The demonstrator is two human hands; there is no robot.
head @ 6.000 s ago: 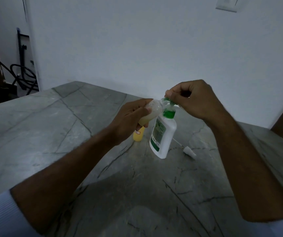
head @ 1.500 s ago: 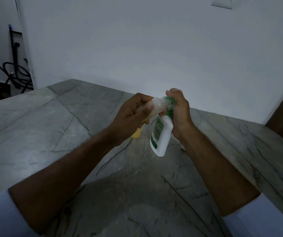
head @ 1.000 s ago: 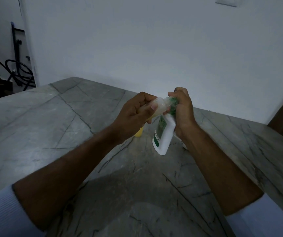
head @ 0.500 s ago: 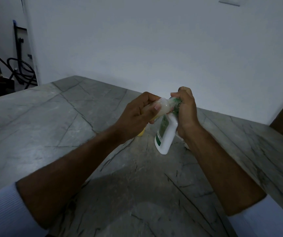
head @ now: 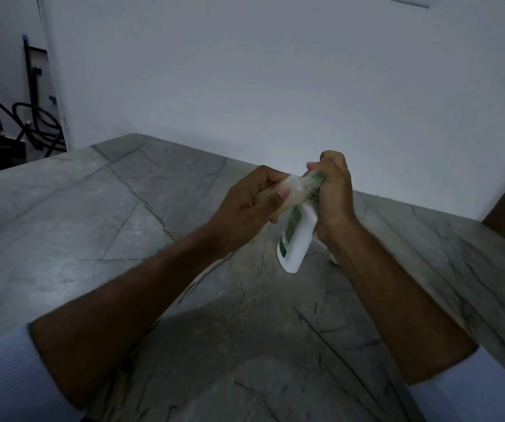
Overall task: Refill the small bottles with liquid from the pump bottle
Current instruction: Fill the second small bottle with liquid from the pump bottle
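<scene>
Left hand [head: 245,208] grips small bottle [head: 291,193] against pump bottle [head: 297,239], gripped by right hand [head: 335,196].

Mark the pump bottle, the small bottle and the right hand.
pump bottle [head: 298,242]: head view, white body.
small bottle [head: 294,190]: head view, clear body past the thumb.
right hand [head: 335,193]: head view, back of hand.

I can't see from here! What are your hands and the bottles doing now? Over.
Left hand grips small clear bottle, tipped sideways. Right hand grips white pump bottle at its green top, tilted. Nothing in the way.
</scene>
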